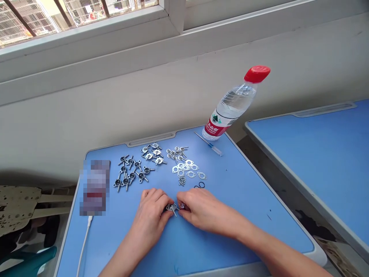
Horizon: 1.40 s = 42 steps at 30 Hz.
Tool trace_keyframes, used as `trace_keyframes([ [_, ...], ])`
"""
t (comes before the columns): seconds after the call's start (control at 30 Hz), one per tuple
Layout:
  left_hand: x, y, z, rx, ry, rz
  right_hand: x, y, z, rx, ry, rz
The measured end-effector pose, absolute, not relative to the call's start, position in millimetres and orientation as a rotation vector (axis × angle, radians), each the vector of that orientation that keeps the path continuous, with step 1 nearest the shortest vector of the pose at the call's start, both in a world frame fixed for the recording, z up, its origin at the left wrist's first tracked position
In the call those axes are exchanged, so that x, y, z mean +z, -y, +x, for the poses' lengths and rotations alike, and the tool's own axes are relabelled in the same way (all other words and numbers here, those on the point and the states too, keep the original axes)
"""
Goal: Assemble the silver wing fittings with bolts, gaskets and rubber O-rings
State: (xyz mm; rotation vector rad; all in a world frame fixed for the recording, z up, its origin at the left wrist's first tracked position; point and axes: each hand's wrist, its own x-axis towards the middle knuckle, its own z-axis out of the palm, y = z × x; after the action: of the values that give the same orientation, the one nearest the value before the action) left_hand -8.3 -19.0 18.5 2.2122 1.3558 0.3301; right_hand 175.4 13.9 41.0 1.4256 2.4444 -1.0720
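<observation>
On the blue desk, my left hand (pixel 154 209) pinches a small metal part (pixel 172 207) with a thin rod sticking out toward me. My right hand (pixel 197 207) is closed just to its right, the fingertips close against the part; what it grips is too small to make out. Beyond my hands lie several metal parts with black centres (pixel 132 176), several flanged metal parts (pixel 158 160), small pins with round heads (pixel 177 152), flat oval plates (pixel 190 174), a little pile of screws (pixel 182 181) and black rings (pixel 201 185).
A water bottle (pixel 227 111) with a red cap stands at the desk's far right corner, beside a screwdriver (pixel 211 145). A phone (pixel 95 188) with a white cable (pixel 83 246) lies on the left. Another blue desk (pixel 323 154) stands to the right, across a gap.
</observation>
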Motion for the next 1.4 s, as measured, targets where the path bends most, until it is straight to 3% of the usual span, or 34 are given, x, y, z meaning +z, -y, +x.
trace_keyframes([
  [1.4, 15.0, 16.4, -5.5, 0.453, -1.342, 2.171, 45.8, -20.1, 181.2, -1.129, -2.406, 1.428],
])
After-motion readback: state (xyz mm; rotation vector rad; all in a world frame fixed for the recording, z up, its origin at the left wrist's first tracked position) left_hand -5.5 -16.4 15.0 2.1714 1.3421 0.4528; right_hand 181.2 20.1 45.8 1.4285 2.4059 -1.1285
